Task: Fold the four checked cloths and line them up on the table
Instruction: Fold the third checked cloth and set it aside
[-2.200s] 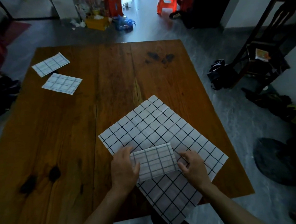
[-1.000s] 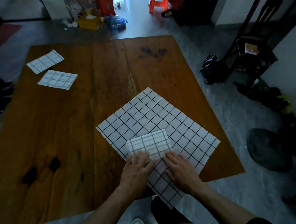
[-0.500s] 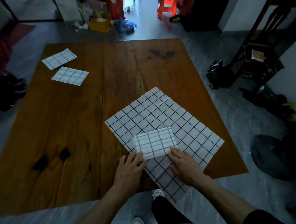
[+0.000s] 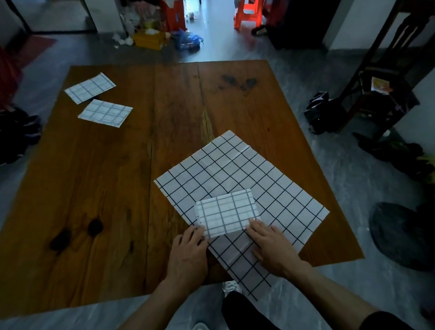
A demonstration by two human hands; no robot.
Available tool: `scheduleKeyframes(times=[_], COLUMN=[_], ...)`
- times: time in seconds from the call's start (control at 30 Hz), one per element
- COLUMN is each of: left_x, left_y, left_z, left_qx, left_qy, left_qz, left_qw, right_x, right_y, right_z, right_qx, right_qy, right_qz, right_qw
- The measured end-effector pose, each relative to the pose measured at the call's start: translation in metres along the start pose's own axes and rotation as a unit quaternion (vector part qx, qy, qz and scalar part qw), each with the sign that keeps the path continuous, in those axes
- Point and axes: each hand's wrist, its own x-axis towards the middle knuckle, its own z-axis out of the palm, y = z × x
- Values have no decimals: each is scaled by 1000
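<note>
2 folded cloths (image 4: 98, 99) lie far left on the worktop (image 4: 110, 198). Left hand (image 4: 188, 254) and right hand (image 4: 269, 246), fingers flat, press the third folded cloth's (image 4: 227, 212) near corners; it lies just ahead, long axis left-right, atop the open cloth (image 4: 237, 173).

Two folded checked cloths (image 4: 90, 87) (image 4: 105, 113) side by side at table's far-left corner, third folded cloth (image 4: 227, 213) lying on open cloth (image 4: 241, 189), which is spread diagonally and overhangs near edge

The unfolded cloth (image 4: 238, 179) is partly hidden under the folded cloth (image 4: 227, 213).
</note>
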Motion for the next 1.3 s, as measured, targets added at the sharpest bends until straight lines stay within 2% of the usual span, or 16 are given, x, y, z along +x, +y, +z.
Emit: scheduleKeyframes(times=[0.17, 0.3, 0.47, 0.6, 0.7, 0.9, 1.1, 1.3], left_x=[13, 33, 58, 67, 72, 79, 76, 76], left_y=[4, 11, 22, 21, 20, 22, 20, 17], left_z=[-4, -11, -18, -20, -23, -28, -17, -15], left_qx=[-47, -43, -35, -14, 8, 69, 91, 76], left_qy=[26, 33, -23, -40, -49, -80, -79, -70], left_qz=[-36, -12, 22, 39, 54, 76, 81, 83], left_qw=[998, 998, 999, 998, 997, 992, 989, 991], right_x=[-2, -1, 10, 20, 26, 30, 39, 54], right_y=[-2, -3, -4, -7, -4, 12, 14, 22], right_z=[1, -2, -5, -16, -16, -6, -12, -27], right_qx=[-4, 8, 18, 12, 13, 17, 18, 32], right_qy=[-8, 5, 67, 144, 157, 104, 114, 34], right_qz=[0, -2, -7, -18, -7, 22, 25, 26], right_qw=[1000, 1000, 998, 989, 988, 994, 993, 999])
